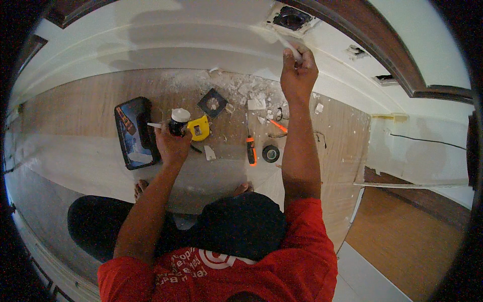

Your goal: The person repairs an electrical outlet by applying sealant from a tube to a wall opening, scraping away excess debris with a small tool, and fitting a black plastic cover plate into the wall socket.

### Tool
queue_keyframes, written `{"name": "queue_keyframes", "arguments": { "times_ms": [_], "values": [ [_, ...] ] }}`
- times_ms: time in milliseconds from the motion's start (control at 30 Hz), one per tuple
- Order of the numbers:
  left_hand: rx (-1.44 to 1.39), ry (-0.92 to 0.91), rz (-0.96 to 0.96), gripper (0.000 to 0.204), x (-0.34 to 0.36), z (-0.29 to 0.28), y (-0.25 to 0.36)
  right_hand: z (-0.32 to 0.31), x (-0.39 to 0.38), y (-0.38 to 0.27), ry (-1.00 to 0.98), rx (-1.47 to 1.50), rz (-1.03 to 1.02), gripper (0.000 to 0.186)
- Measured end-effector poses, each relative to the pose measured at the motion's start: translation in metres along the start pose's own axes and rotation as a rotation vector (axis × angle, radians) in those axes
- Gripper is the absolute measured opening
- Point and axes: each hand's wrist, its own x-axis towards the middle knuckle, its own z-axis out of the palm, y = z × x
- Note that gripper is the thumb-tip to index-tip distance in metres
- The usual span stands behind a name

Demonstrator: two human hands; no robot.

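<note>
My right hand (297,80) grips a slim white stick-like piece (287,43), raised just below a dark square hole (292,18) in the white wall. My left hand (171,148) is closed on a dark container with a white top (180,115), and a thin white piece (154,125) pokes out from its fingers. Beside that hand lie a black case (136,133) and a yellow tape measure (200,129). An orange-and-black screwdriver (250,151), a black tape roll (270,154), an orange-handled tool (278,126) and a black square plate (212,103) lie on the wooden surface (70,110).
Broken white plaster bits (256,104) litter the wall's foot. Further holes (385,79) run under dark wooden trim (382,50). A black cable (427,141) crosses the right wall. A lower brown panel (397,226) lies at right. My folded legs (100,226) rest at the near edge.
</note>
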Motion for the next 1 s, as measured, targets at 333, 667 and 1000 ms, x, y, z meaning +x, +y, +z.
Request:
{"name": "queue_keyframes", "arguments": {
  "times_ms": [333,667,1000],
  "values": [
    [0.025,-0.041,-0.039,0.051,0.0,0.0,0.007,-0.009,0.013,0.013,0.027,-0.117,-0.084,0.025],
    [-0.069,-0.061,-0.039,0.049,-0.004,0.012,-0.009,-0.024,-0.004,-0.004,0.079,-0.129,-0.018,0.02],
    [-0.034,-0.057,-0.042,0.05,0.0,-0.002,0.012,-0.017,0.009,-0.001,-0.027,-0.162,-0.098,0.024]
  ]
}}
